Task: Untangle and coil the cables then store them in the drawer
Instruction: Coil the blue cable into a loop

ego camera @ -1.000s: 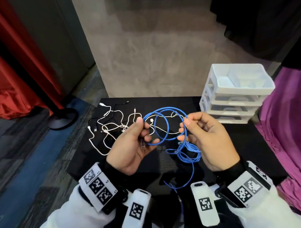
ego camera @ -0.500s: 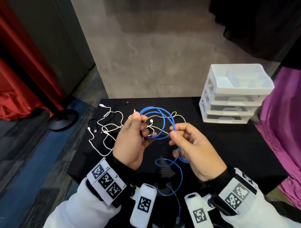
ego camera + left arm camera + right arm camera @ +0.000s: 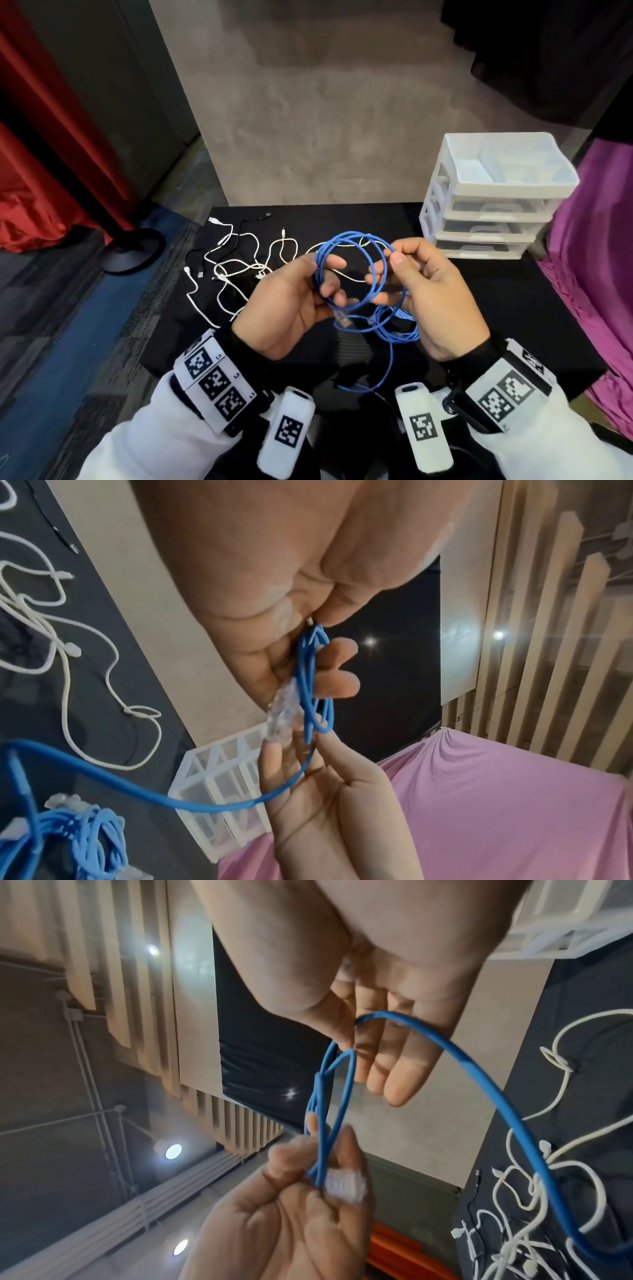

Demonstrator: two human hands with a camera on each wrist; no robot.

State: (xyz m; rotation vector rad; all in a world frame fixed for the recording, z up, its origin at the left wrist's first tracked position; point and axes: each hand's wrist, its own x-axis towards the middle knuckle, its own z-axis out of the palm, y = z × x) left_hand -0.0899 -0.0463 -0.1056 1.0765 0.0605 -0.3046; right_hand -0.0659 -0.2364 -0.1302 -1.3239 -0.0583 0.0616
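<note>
A blue cable point(image 3: 346, 235) is wound in a few loops between both hands above the black table point(image 3: 513, 291). My left hand point(image 3: 330, 277) grips the left side of the coil, and a clear plug point(image 3: 342, 320) hangs just under its fingers. My right hand point(image 3: 387, 265) pinches the coil's right side between thumb and forefinger. The uncoiled rest of the blue cable point(image 3: 399, 325) droops in a loose bunch below the right hand. The left wrist view shows the cable point(image 3: 308, 674) and plug point(image 3: 282, 712) held against the left fingers. In the right wrist view the cable point(image 3: 479, 1074) arcs away from the right palm.
Tangled white cables point(image 3: 239, 263) and a black cable point(image 3: 246, 222) lie on the table's left half. A white drawer unit point(image 3: 493, 198) with three shut drawers and an open top tray stands at the back right. Purple cloth point(image 3: 599, 257) hangs beyond the right edge.
The right hand came in to the left hand, then drew out to the right again along the blue cable. The coil between the hands now spreads wider.
</note>
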